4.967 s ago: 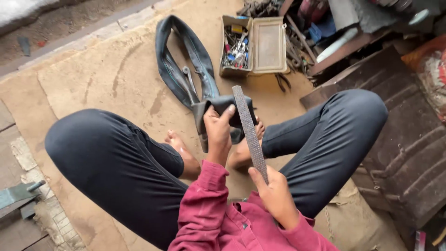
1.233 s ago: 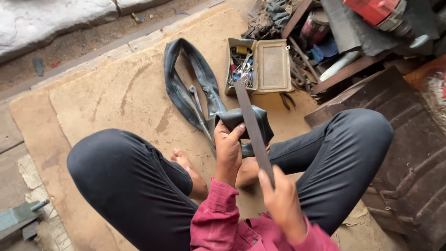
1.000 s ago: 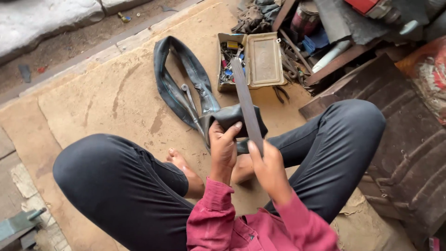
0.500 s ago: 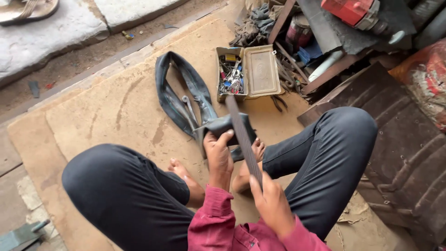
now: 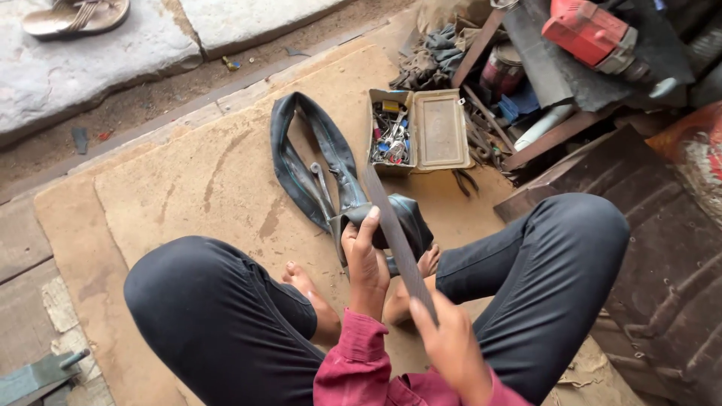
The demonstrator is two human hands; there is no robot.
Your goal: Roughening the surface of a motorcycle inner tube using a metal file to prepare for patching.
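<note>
Gripping still, left hand (image 5: 366, 259) on folded inner tube (image 5: 406, 218), file (image 5: 397, 240) drawn nearer

A worn brown mat (image 5: 188, 180) covers the ground. Grey stone slabs (image 5: 90, 60) lie at the upper left, a sandal (image 5: 75, 15) on one. Upper right holds piled scrap, an open tin box (image 5: 421, 131) and a red power tool (image 5: 594, 34), in daylight.

A black rubber inner tube (image 5: 316, 162) is laid flattened on the brown mat, one end folded into a wad that is gripped above the crossed feet. A long, flat, grey metal file (image 5: 398, 240) is laid diagonally across that folded end, its near end held.
</note>
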